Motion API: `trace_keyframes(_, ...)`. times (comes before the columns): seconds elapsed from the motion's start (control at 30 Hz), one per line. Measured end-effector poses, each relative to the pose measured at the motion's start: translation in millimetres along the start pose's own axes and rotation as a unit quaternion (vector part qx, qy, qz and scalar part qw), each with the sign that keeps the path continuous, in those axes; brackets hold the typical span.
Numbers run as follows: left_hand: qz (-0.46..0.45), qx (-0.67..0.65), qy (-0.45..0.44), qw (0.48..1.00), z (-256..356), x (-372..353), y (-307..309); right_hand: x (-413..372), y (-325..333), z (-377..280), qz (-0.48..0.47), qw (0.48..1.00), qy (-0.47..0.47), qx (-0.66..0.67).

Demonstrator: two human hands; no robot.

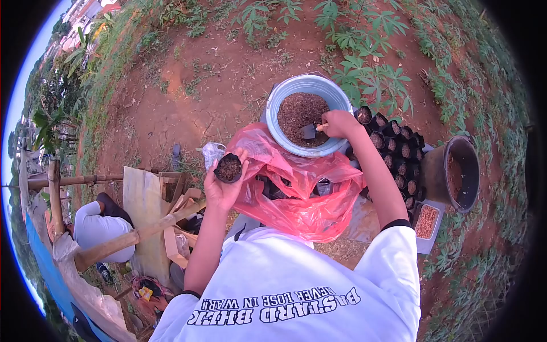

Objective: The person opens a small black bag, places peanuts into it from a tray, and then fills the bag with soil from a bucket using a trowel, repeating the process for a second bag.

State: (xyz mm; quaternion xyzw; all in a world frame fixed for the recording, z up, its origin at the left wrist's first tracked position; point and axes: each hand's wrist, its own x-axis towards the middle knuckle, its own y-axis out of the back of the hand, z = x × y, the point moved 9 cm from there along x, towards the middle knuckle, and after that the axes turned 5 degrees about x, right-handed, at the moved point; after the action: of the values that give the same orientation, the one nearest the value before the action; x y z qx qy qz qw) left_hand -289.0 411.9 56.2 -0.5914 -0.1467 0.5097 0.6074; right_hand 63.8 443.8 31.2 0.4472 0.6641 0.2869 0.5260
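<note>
My left hand (219, 194) is wrapped round a small black seedling bag (229, 169) with dark soil up to its open top. My right hand (338, 124) grips the wooden handle of a small trowel (309, 132), whose metal blade rests on the soil (297, 109) inside a light blue bucket (277, 134). Below the bucket spreads a crumpled red plastic bag (319, 216), its opening showing black plastic pieces. Beside my right forearm stand several filled black seedling bags (393, 146) packed in rows.
To the right are a dark bucket (438, 174) and a pale tray (424, 245) holding light brown grains. Bamboo poles (142, 232) and a board (137, 196) stand at left, near a crouching person (102, 231). Leafy plants (373, 74) grow beyond the blue bucket.
</note>
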Motion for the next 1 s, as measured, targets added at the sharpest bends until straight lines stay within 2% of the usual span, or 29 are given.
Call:
trace_keyframes(0.47,-0.022,-0.023,0.006,0.999,9,11,0,8,-16,-11,0.025,0.997,0.034,0.061)
trace_keyframes(1.0,-0.051,-0.026,0.041,0.998,15,35,-21,-25,11,-20,0.055,0.984,-0.028,0.167)
